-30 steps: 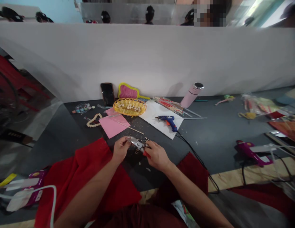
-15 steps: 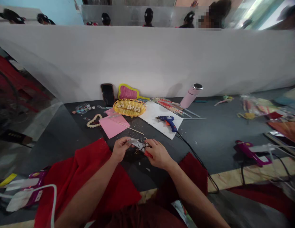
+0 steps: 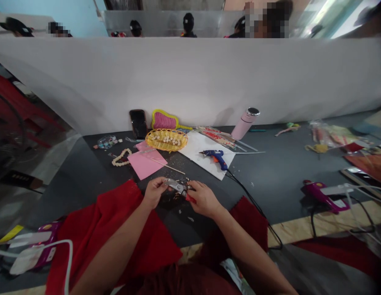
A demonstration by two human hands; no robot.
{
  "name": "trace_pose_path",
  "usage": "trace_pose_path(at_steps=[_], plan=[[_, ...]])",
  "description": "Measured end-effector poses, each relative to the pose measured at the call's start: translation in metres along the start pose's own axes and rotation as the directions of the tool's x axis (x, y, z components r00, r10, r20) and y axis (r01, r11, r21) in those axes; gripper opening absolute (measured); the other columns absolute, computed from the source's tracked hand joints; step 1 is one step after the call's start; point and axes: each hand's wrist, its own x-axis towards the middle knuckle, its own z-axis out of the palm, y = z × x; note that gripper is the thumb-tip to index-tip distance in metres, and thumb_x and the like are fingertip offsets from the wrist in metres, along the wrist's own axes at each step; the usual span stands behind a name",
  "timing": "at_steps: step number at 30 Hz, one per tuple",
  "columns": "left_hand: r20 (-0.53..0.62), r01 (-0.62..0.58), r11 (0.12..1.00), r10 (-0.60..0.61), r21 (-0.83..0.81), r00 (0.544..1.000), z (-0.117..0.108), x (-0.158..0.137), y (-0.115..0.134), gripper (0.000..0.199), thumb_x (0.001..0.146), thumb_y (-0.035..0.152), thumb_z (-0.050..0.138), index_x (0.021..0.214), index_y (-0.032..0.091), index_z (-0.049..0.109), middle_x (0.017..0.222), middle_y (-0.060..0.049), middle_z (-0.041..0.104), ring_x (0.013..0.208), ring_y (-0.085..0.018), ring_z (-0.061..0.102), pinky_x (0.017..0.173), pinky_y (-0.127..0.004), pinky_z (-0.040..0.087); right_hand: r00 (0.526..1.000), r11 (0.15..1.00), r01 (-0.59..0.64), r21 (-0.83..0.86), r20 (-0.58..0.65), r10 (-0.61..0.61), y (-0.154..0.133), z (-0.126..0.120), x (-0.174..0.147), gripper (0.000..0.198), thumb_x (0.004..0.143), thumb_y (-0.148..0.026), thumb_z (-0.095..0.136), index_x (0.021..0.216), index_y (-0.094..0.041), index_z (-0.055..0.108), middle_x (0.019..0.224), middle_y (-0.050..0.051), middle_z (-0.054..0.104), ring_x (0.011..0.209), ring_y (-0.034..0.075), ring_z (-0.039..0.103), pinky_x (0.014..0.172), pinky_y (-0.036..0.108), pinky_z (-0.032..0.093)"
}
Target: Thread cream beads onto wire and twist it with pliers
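My right hand (image 3: 203, 198) is wrapped round the red handles of a pair of pruning shears (image 3: 177, 187). Their silver blades point left toward my left hand (image 3: 155, 191), whose thumb and fingers are pinched together at the blade tips. Whatever lies in that pinch is too small to make out. Small pale scraps (image 3: 180, 211) are scattered on the dark table under the shears. Just beyond my hands lies a thin wooden stick (image 3: 170, 166), partly across a pink paper sheet (image 3: 147, 164).
A yellow basket (image 3: 150, 143) holds pale beads. A blue glue gun (image 3: 217, 156) rests on white paper (image 3: 196, 153), its cord running toward the front edge. Red cloth (image 3: 116, 221) lies at left. Behind stand a phone (image 3: 138, 123) and a pink flask (image 3: 244, 125); a beaded loop (image 3: 121, 157) lies left.
Both hands and the shears stay nearly in place. The view has shifted very slightly.
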Motion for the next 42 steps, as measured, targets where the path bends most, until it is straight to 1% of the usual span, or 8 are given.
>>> trace_pose_path(at_steps=[7, 13, 17, 20, 25, 30, 35, 42], plan=[[-0.025, -0.043, 0.999, 0.042, -0.020, 0.999, 0.001, -0.001, -0.003, 0.016, 0.072, 0.028, 0.067, 0.064, 0.014, 0.064, 0.060, -0.001, 0.062, 0.061, -0.013, 0.054, 0.066, -0.024, 0.041, 0.997, 0.997, -0.060, -0.039, -0.042, 0.059, -0.009, 0.009, 0.000, 0.011, 0.079, -0.016, 0.051, 0.075, -0.020, 0.060, 0.097, 0.007, 0.056, 0.083, 0.017, 0.050, 0.074, 0.027, 0.041], [-0.090, -0.092, 0.996, 0.093, 0.016, 0.992, 0.005, -0.001, -0.005, 0.010, 0.073, 0.025, 0.065, 0.073, 0.014, 0.066, 0.067, 0.000, 0.063, 0.066, -0.012, 0.055, 0.068, -0.023, 0.042, 0.993, 0.991, -0.111, -0.075, -0.054, 0.108, -0.009, 0.014, 0.000, 0.009, 0.078, -0.017, 0.052, 0.082, -0.020, 0.060, 0.105, 0.007, 0.054, 0.091, 0.018, 0.049, 0.080, 0.029, 0.039], [-0.170, -0.074, 0.993, 0.089, 0.095, 0.981, 0.009, -0.003, -0.002, 0.013, 0.069, 0.026, 0.068, 0.076, 0.015, 0.067, 0.070, 0.000, 0.064, 0.066, -0.012, 0.055, 0.066, -0.022, 0.042, 0.995, 0.991, -0.095, -0.092, -0.016, 0.094, -0.005, 0.009, 0.001, 0.011, 0.077, -0.018, 0.053, 0.086, -0.021, 0.061, 0.112, 0.007, 0.053, 0.098, 0.021, 0.048, 0.081, 0.032, 0.038], [-0.188, -0.055, 0.988, 0.082, 0.145, 0.979, 0.012, -0.005, 0.003, 0.015, 0.068, 0.027, 0.068, 0.076, 0.015, 0.067, 0.069, 0.000, 0.065, 0.063, -0.012, 0.055, 0.063, -0.022, 0.042, 0.997, 0.994, -0.076, -0.077, 0.004, 0.077, -0.003, 0.003, 0.001, 0.013, 0.077, -0.018, 0.053, 0.087, -0.021, 0.061, 0.117, 0.007, 0.053, 0.100, 0.021, 0.047, 0.081, 0.032, 0.037], [-0.191, -0.057, 0.976, 0.098, 0.210, 0.977, 0.013, -0.007, 0.009, 0.010, 0.067, 0.024, 0.066, 0.070, 0.015, 0.067, 0.064, 0.000, 0.064, 0.061, -0.013, 0.054, 0.061, -0.023, 0.042, 0.997, 0.995, -0.060, -0.075, 0.049, 0.064, -0.004, -0.005, 0.001, 0.017, 0.076, -0.017, 0.052, 0.089, -0.021, 0.061, 0.121, 0.006, 0.052, 0.100, 0.021, 0.048, 0.079, 0.032, 0.036], [-0.166, -0.059, 0.965, 0.104, 0.256, 0.981, 0.009, -0.006, 0.005, 0.012, 0.069, 0.025, 0.066, 0.073, 0.015, 0.069, 0.070, -0.002, 0.067, 0.066, -0.015, 0.057, 0.066, -0.024, 0.043, 0.995, 0.996, -0.054, -0.077, 0.078, 0.060, -0.004, -0.009, 0.000, 0.017, 0.074, -0.018, 0.053, 0.089, -0.021, 0.059, 0.122, 0.006, 0.052, 0.099, 0.023, 0.047, 0.078, 0.034, 0.033], [-0.152, -0.072, 0.967, 0.111, 0.243, 0.982, 0.006, -0.004, -0.001, 0.011, 0.071, 0.024, 0.065, 0.072, 0.015, 0.070, 0.069, -0.002, 0.067, 0.067, -0.015, 0.057, 0.067, -0.024, 0.043, 0.995, 0.995, -0.063, -0.081, 0.074, 0.069, -0.004, -0.009, 0.000, 0.016, 0.075, -0.019, 0.052, 0.090, -0.021, 0.059, 0.122, 0.007, 0.052, 0.100, 0.023, 0.047, 0.078, 0.035, 0.033], [-0.160, -0.063, 0.979, 0.095, 0.193, 0.983, 0.007, -0.005, 0.001, 0.010, 0.069, 0.024, 0.067, 0.071, 0.015, 0.070, 0.068, -0.002, 0.067, 0.065, -0.015, 0.057, 0.064, -0.024, 0.043, 0.995, 0.995, -0.060, -0.077, 0.070, 0.065, -0.003, -0.003, 0.000, 0.016, 0.075, -0.019, 0.053, 0.089, -0.021, 0.060, 0.116, 0.008, 0.053, 0.099, 0.023, 0.048, 0.078, 0.033, 0.036]])
